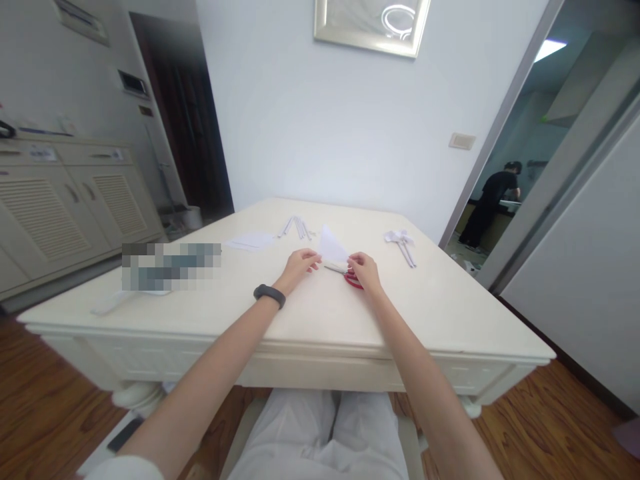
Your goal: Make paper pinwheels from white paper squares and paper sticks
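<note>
A white folded piece of paper stands up from the cream table between my two hands. My left hand, with a dark band on its wrist, pinches the paper's left edge. My right hand is closed on red-handled scissors, whose blades point left under the paper. More white paper sheets lie to the left. Thin white paper strips lie behind, and another white bundle of strips lies to the right.
A blurred-out patch covers something on the table's left side. Cream cabinets line the left wall. A person in black stands in the room beyond the doorway at right. The floor is wood.
</note>
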A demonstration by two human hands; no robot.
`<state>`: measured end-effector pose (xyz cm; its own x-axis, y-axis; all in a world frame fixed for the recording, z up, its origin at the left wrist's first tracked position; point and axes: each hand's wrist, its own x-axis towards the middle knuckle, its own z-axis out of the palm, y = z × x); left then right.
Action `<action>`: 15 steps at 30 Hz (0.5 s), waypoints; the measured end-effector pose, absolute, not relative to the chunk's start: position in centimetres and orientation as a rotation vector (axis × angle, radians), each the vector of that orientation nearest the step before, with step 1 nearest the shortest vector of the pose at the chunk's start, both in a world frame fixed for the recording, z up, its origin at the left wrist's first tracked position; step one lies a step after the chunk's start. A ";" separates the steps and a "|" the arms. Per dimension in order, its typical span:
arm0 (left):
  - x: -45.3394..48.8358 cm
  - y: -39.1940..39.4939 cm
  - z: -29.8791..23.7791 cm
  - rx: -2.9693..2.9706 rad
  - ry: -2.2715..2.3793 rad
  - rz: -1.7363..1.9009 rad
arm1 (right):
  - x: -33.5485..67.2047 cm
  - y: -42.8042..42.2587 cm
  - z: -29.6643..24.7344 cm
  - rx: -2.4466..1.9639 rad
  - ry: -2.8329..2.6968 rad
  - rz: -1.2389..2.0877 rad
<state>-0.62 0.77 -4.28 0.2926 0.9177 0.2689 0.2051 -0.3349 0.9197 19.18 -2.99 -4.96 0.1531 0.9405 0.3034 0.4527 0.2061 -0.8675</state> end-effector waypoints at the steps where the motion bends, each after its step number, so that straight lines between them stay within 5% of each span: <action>1: -0.6 0.7 -4.3 1.745 1.022 1.084 | 19.2 -2.9 -5.0 -1.411 -1.465 0.585; 15: -0.2 0.0 -4.0 1.801 0.938 0.960 | 18.6 -3.9 -5.0 -1.440 -1.721 0.214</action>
